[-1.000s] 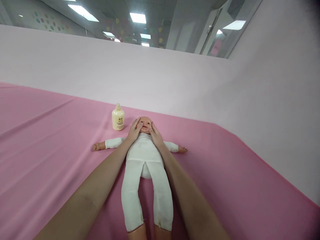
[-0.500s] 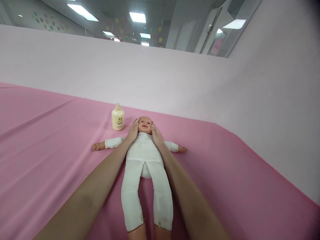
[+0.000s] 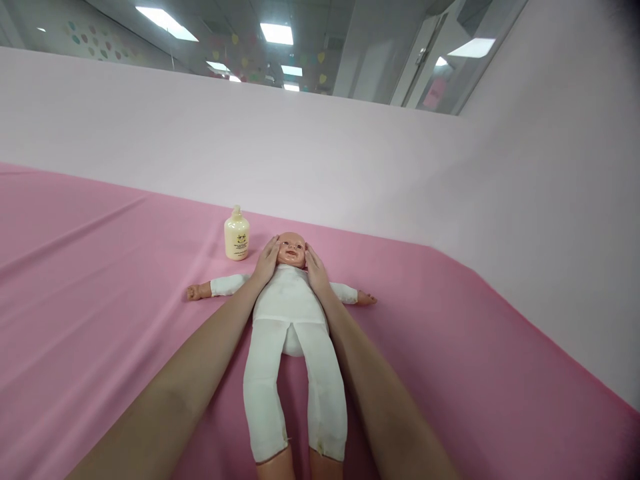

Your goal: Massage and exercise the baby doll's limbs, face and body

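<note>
Head view: your left hand point(image 3: 266, 265) and right hand point(image 3: 317, 268) flank the head point(image 3: 291, 239) of the baby doll point(image 3: 289, 293).
Both hands lie flat and extended against its sides, apparently to support it evenly. The doll lies face-up on the pink-covered surface point(image 3: 425, 333); the pump bottle point(image 3: 237, 238) stands near your left hand, presumably for reach. One second ago, your hands covered part of the face point(image 3: 291, 253); now it is exposed.

Doll point(image 3: 289, 297) and bottle point(image 3: 237, 239) on pink sheet point(image 3: 110, 287)
</note>
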`<state>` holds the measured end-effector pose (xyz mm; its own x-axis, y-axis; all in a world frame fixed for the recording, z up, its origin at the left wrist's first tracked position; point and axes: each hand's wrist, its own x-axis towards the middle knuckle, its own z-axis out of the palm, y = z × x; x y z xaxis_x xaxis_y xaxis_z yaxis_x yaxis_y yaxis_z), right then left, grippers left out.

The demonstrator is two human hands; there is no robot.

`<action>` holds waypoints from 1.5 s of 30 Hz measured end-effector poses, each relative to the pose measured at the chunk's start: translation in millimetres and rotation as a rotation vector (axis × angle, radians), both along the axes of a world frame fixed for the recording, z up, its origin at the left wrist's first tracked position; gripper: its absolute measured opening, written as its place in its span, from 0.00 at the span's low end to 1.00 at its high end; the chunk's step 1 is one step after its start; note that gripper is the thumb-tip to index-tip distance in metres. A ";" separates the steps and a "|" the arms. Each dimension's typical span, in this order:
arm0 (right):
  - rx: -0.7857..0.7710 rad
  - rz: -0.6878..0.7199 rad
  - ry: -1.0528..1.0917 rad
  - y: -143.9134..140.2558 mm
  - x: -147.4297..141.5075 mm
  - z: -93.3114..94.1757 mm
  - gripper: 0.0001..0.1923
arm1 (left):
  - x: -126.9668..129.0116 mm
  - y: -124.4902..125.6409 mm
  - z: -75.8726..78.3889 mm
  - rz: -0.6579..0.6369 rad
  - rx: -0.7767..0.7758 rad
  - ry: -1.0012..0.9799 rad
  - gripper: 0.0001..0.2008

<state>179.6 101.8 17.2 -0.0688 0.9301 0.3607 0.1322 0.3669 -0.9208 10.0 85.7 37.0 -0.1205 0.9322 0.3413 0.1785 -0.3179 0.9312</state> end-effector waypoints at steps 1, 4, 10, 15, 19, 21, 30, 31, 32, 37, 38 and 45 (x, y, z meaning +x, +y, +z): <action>-0.011 0.006 -0.002 -0.8 -0.5 0.7 0.48 | 1.1 -0.4 0.6 -0.002 -0.004 0.010 0.29; -0.048 0.032 -0.024 -3.1 -2.3 2.7 0.52 | 3.7 -1.3 1.7 0.002 -0.011 0.061 0.37; -0.075 0.035 -0.035 -5.2 -3.3 4.8 0.54 | 4.5 0.1 1.1 -0.011 -0.006 0.065 0.40; -0.076 0.002 -0.033 -2.2 -2.7 2.0 0.48 | 3.9 -1.5 2.4 -0.021 -0.015 0.065 0.35; -0.062 0.001 0.007 3.0 -2.1 -3.1 0.44 | 3.2 -3.7 3.3 -0.016 -0.022 0.082 0.31; -0.051 0.000 0.026 5.0 -1.4 -5.4 0.43 | 3.0 -3.6 2.8 -0.015 -0.015 0.077 0.29; 0.003 -0.026 0.028 6.4 0.5 -7.8 0.42 | -0.3 2.2 -2.2 -0.004 0.024 0.030 0.26; -0.002 -0.020 0.033 6.1 0.4 -7.3 0.42 | -0.6 2.6 -2.4 -0.003 0.024 0.016 0.26; -0.009 -0.012 0.038 5.7 0.3 -6.5 0.43 | -0.7 2.9 -2.4 -0.007 0.024 0.002 0.26; -0.045 0.018 0.036 1.6 -1.3 -1.7 0.47 | 1.0 1.9 -1.0 -0.041 -0.002 -0.015 0.30; -0.054 0.022 0.026 0.6 -1.8 -0.9 0.49 | 1.5 1.8 -0.9 -0.042 -0.009 -0.015 0.32; -0.110 0.058 -0.007 -5.0 -2.7 3.9 0.59 | 1.1 3.5 -3.7 -0.092 -0.003 -0.018 0.49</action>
